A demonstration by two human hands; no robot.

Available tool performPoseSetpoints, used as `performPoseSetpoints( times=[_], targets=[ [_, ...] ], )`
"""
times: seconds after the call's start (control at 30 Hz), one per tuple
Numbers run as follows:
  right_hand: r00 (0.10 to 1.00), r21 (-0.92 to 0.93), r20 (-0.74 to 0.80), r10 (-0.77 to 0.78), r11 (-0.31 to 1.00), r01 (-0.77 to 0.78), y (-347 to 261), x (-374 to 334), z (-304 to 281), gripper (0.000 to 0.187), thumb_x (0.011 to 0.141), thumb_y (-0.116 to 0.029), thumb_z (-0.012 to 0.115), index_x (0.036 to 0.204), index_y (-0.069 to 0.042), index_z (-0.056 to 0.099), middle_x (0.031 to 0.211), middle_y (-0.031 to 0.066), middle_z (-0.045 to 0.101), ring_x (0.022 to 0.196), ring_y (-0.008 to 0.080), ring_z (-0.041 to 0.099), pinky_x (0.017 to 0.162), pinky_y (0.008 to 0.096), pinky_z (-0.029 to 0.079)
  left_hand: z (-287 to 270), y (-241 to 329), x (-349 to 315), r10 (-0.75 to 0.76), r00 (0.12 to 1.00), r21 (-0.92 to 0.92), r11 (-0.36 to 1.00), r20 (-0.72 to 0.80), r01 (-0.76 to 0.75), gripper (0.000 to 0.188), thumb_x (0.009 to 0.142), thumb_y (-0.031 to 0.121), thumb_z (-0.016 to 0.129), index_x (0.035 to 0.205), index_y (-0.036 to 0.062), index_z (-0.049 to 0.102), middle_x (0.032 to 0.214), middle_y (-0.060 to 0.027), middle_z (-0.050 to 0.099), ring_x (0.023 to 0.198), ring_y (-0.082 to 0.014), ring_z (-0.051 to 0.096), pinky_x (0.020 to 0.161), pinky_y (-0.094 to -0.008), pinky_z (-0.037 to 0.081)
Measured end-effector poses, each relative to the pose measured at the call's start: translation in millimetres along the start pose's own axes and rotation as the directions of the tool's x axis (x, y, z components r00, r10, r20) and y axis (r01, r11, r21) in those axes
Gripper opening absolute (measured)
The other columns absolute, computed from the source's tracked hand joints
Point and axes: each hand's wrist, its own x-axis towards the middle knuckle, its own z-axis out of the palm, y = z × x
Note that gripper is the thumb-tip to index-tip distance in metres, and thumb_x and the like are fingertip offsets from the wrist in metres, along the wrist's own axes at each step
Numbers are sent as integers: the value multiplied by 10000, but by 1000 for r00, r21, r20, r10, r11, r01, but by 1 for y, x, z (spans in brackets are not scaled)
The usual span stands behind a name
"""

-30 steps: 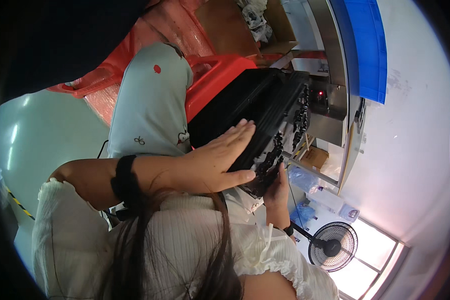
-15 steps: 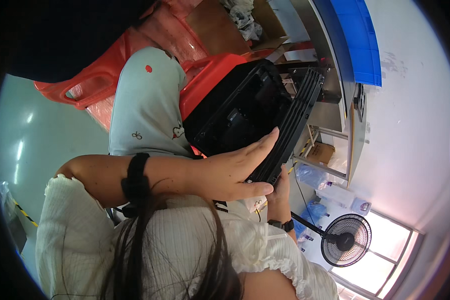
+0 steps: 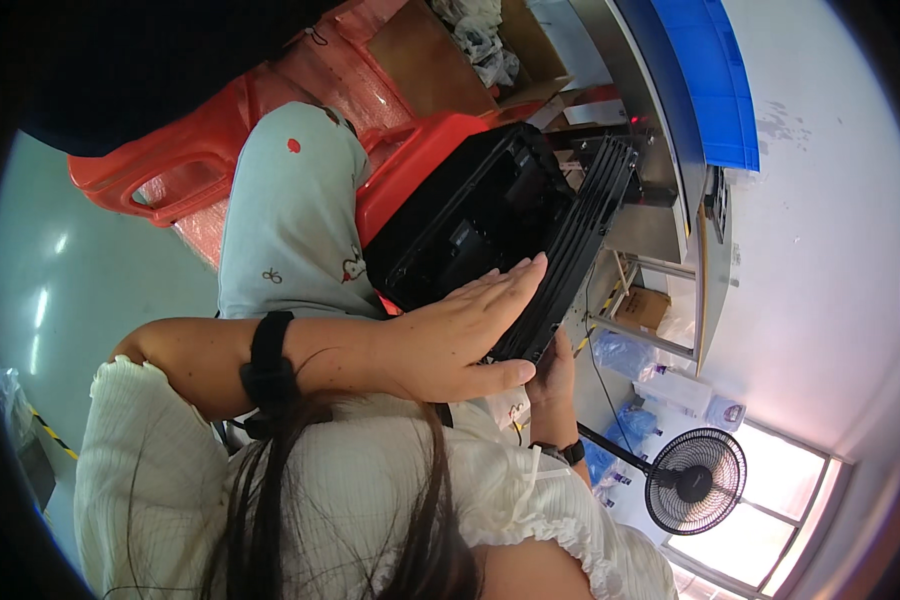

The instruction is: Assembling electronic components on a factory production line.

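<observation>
A black plastic casing [image 3: 470, 215], hollow and open toward me, leans at a slant in front of me, beside my knee. Along its right side runs a ribbed black wall [image 3: 580, 235]. My left hand [image 3: 460, 335] rests over the casing's near end. Its fingers stretch out toward the ribs, with the thumb apart from them. At the near corner, under the ribbed wall, my right hand [image 3: 553, 378] grips the casing; most of its fingers are hidden behind it.
Beyond the casing stands a red plastic stool [image 3: 400, 165], with another red seat [image 3: 155, 165] at the left. A metal-framed bench [image 3: 660, 225] holds a blue bin [image 3: 710, 80]. A black fan [image 3: 692, 482] stands at lower right. Cardboard boxes [image 3: 642, 308] lie near the bench.
The casing has shifted slightly left, and both hands have moved with it. More fingers of my left hand show now, lined up along the ribbed wall.
</observation>
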Motion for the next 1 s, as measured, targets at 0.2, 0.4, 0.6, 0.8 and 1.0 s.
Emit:
performPoseSetpoints(
  times=[0.2,0.4,0.6,0.8,1.0],
  targets=[
    [998,-278,-40,-53,960,40,-2,4,5,383,931,-339,540,1166,-36,539,1035,69,643,915,186,621,832,331,495,-14,-9,-14,-162,978,139,974,-129,180,838,881,363,527,1377,-168,109,1423,-368,179,1389,-435,106,1135,-429,123],
    [982,-375,-36,-186,913,160,3,10,15,345,920,-258,579,1152,-9,521,1035,85,626,911,188,614,828,303,493,-27,-30,-31,-361,906,459,781,-220,423,925,873,589,460,1338,-183,250,1453,-352,123,1382,-460,93,1125,-466,132],
    [996,-338,-36,-85,939,68,-3,2,17,371,924,-245,567,1169,22,490,1125,108,580,1011,201,578,886,323,468,-27,-29,-26,-183,962,413,875,-200,252,823,894,498,494,1339,-160,278,1442,-354,161,1383,-453,107,1124,-463,148],
    [996,-120,60,-64,990,70,3,-2,2,259,951,-246,492,1099,-39,540,1030,78,607,968,188,587,841,339,483,-12,9,-6,112,992,366,922,55,-125,813,932,492,411,1372,-156,191,1446,-329,189,1393,-400,142,1131,-447,149],
    [995,44,93,-36,999,32,13,10,-19,292,953,-236,466,1166,-50,535,1090,54,597,989,170,570,881,320,452,-3,10,5,129,981,237,958,143,-161,803,947,461,380,1395,-144,101,1471,-309,129,1402,-381,121,1135,-448,148]
  ],
)
